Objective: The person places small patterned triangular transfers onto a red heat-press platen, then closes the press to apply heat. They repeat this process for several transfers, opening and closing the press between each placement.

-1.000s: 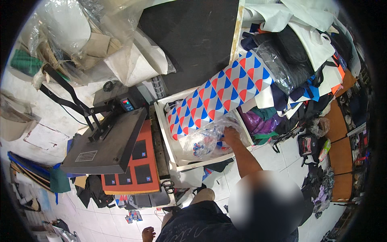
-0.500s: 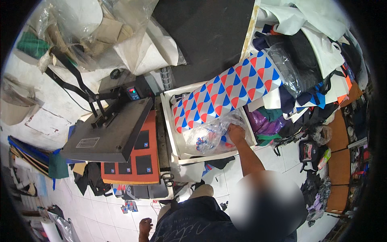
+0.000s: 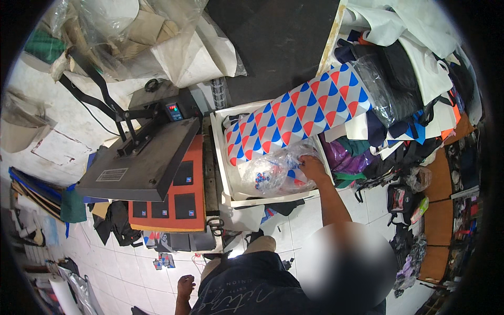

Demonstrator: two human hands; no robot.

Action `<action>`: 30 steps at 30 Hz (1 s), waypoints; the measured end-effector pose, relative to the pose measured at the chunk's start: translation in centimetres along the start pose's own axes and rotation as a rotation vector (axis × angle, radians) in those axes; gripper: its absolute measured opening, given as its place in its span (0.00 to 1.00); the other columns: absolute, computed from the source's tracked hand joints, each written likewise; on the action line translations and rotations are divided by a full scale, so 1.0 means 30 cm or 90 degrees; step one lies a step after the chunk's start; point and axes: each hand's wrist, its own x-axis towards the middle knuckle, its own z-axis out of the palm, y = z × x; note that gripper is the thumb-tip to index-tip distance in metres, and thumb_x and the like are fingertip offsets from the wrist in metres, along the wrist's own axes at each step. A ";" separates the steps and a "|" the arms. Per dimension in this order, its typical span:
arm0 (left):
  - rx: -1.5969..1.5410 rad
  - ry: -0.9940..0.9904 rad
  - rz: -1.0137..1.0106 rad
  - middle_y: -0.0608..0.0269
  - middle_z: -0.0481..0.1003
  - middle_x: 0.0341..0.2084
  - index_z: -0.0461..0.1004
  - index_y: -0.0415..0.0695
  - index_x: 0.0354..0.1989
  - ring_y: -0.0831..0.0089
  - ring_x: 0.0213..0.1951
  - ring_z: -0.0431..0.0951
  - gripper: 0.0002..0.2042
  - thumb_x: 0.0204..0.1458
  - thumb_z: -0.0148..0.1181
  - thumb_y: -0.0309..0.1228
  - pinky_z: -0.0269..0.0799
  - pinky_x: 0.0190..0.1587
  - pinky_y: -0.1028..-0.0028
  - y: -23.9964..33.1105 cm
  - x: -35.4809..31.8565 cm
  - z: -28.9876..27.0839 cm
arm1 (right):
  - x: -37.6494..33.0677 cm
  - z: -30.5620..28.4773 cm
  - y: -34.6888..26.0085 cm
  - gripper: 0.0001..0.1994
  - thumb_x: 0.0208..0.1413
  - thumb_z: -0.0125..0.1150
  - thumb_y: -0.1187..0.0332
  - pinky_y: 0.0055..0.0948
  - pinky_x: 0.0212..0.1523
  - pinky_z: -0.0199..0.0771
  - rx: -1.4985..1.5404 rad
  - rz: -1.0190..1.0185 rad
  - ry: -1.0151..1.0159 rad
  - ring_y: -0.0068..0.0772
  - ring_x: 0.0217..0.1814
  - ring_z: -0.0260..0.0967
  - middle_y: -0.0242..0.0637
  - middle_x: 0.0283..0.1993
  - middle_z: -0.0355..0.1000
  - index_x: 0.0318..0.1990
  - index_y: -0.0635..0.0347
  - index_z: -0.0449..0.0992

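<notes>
My right hand reaches into a white open box, fingers closed on a crumpled clear plastic bag. Small red and blue printed pieces show through the bag. Across the box's far part lies a long grey sheet patterned in red and blue, its right end resting on the pile of goods. Low at the left of my body hangs my left hand, fingers loosely curled and apart, with nothing visible in it.
Left of the box, a heat press stands with its plate raised over an orange pad bearing several black squares. Scissors lie by the pad. Fabric and bags are heaped at right. A black backpack is on the tiled floor.
My right hand has shifted slightly within the box, still at the plastic bag, and the bag's folds have moved a little. My left hand stays low at my side.
</notes>
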 end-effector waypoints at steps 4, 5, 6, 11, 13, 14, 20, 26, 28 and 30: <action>0.005 -0.001 0.003 0.59 0.77 0.29 0.75 0.38 0.45 0.71 0.26 0.78 0.15 0.52 0.61 0.34 0.71 0.25 0.73 -0.025 0.002 0.000 | -0.028 -0.073 -0.070 0.14 0.50 0.60 0.67 0.49 0.47 0.74 0.019 0.018 0.003 0.56 0.44 0.75 0.52 0.39 0.77 0.45 0.58 0.72; 0.012 -0.005 0.002 0.59 0.77 0.29 0.75 0.38 0.45 0.71 0.26 0.78 0.15 0.52 0.61 0.34 0.71 0.25 0.73 -0.020 0.010 0.002 | -0.034 -0.082 -0.077 0.13 0.51 0.60 0.67 0.50 0.46 0.75 0.026 0.028 0.008 0.57 0.43 0.75 0.53 0.38 0.76 0.45 0.58 0.72; 0.013 -0.012 0.006 0.58 0.78 0.30 0.75 0.38 0.45 0.71 0.27 0.78 0.15 0.52 0.60 0.34 0.71 0.24 0.73 -0.017 0.016 0.005 | -0.037 -0.093 -0.083 0.14 0.50 0.60 0.68 0.51 0.46 0.74 0.039 0.016 0.016 0.58 0.44 0.75 0.54 0.39 0.76 0.45 0.59 0.71; 0.061 -0.019 0.033 0.58 0.78 0.31 0.75 0.39 0.45 0.72 0.27 0.78 0.15 0.53 0.61 0.35 0.72 0.25 0.74 -0.006 0.029 0.015 | -0.038 -0.139 -0.138 0.16 0.48 0.62 0.69 0.51 0.47 0.74 0.087 -0.025 0.062 0.59 0.44 0.75 0.55 0.40 0.76 0.45 0.62 0.70; 0.052 -0.009 0.030 0.58 0.78 0.30 0.75 0.39 0.45 0.72 0.26 0.78 0.15 0.53 0.61 0.36 0.72 0.25 0.74 0.007 0.026 0.026 | -0.042 -0.135 -0.142 0.17 0.48 0.63 0.68 0.50 0.47 0.74 0.095 0.027 0.029 0.58 0.45 0.75 0.55 0.41 0.76 0.46 0.62 0.71; 0.047 -0.002 0.028 0.58 0.78 0.30 0.75 0.39 0.45 0.72 0.26 0.78 0.15 0.53 0.61 0.36 0.72 0.25 0.74 0.012 0.023 0.027 | -0.044 -0.130 -0.148 0.18 0.48 0.63 0.68 0.49 0.47 0.74 0.101 0.051 0.012 0.58 0.45 0.75 0.55 0.42 0.76 0.47 0.62 0.71; 0.048 -0.032 0.034 0.61 0.78 0.33 0.75 0.40 0.45 0.72 0.29 0.79 0.13 0.55 0.58 0.34 0.73 0.29 0.73 0.030 0.040 0.048 | -0.077 -0.025 -0.065 0.15 0.48 0.62 0.69 0.47 0.46 0.75 -0.057 0.009 0.046 0.55 0.43 0.75 0.53 0.39 0.76 0.45 0.62 0.75; 0.024 -0.010 0.036 0.54 0.79 0.32 0.75 0.37 0.45 0.72 0.27 0.78 0.16 0.53 0.61 0.36 0.71 0.25 0.74 -0.011 0.037 0.036 | -0.123 -0.128 -0.160 0.13 0.50 0.62 0.69 0.48 0.44 0.75 -0.057 0.046 0.151 0.55 0.42 0.74 0.51 0.38 0.75 0.44 0.62 0.76; 0.029 -0.005 0.038 0.55 0.79 0.31 0.75 0.37 0.45 0.72 0.26 0.77 0.16 0.53 0.61 0.36 0.71 0.25 0.74 -0.015 0.033 0.048 | -0.146 -0.183 -0.175 0.13 0.50 0.62 0.70 0.47 0.43 0.75 -0.042 0.025 0.173 0.56 0.40 0.74 0.51 0.37 0.75 0.44 0.62 0.76; 0.026 -0.009 0.033 0.54 0.79 0.31 0.75 0.38 0.45 0.72 0.26 0.77 0.16 0.52 0.61 0.36 0.71 0.25 0.73 -0.007 0.027 0.051 | -0.161 -0.213 -0.148 0.13 0.50 0.61 0.71 0.46 0.42 0.75 0.000 0.008 0.200 0.57 0.39 0.74 0.53 0.37 0.75 0.44 0.63 0.75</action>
